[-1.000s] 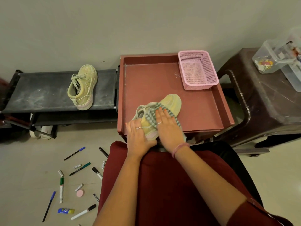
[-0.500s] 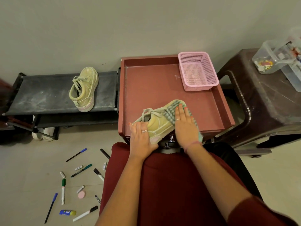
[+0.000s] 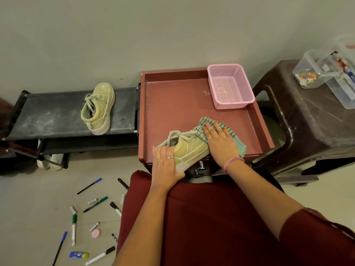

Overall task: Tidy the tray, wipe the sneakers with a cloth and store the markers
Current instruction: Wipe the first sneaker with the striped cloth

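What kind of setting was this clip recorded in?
Probably a home room or entryway corner. A low black shoe rack against a bare wall holds a sneaker, a brown plastic stool stands alongside, and markers lie scattered on the tiled floor.

I see one sneaker (image 3: 189,150) in the tray (image 3: 172,104), basket (image 3: 230,86) at its far right corner — the other sneaker (image 3: 99,108) on the rack (image 3: 53,116) left.
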Tool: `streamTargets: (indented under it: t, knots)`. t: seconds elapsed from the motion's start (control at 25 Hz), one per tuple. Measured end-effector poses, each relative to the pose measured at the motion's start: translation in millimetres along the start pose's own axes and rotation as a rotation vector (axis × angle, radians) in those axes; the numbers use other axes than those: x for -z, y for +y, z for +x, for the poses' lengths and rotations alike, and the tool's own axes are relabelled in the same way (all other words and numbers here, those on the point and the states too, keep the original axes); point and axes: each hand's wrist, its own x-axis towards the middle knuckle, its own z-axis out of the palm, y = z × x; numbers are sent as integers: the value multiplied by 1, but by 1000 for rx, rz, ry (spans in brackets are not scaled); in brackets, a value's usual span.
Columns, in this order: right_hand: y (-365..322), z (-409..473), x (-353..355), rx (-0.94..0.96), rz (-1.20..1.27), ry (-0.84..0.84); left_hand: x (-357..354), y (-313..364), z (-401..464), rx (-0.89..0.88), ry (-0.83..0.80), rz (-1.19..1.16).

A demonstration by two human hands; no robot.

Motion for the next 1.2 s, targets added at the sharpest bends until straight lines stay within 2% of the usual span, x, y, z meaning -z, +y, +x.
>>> streamTargets:
  t: [0.16,0.28,0.4,0.56,0.6,0.72,0.84,0.92,1.0,1.12,1.2]
  knots:
    - [-7,-3,4,-8,195,-48,2,0,1,3,-5,0]
    - [23,-5,5,2,181,-12,0,1,-1,-22,-8,42]
    - [4,-1,0,-79,256,4,-2,-4,0,-18,1,10]
    - [19,-8,-7,65,171,31,0,-6,3,-60,-9,9]
    - [28,-7,-7,48,176,32,0,-6,3,-69,-14,18]
    - [18,-1,-9,-138,442,41,0,-8,3,-67,-19,39]
    - [0,-1,-17,-333,742,52,4,-16,10,-207,22,176]
    - [3,-12,-24,-380,879,37,9,-27,20,-316,38,245]
    - [8,-21,-28,-386,1010,0,15,-38,29,-351,14,308]
    - [13,-25,-31,-412,1230,-13,21,-41,32,-286,-90,356]
    - [16,-27,-32,-355,1218,9,21,-25,29,-171,-94,302]
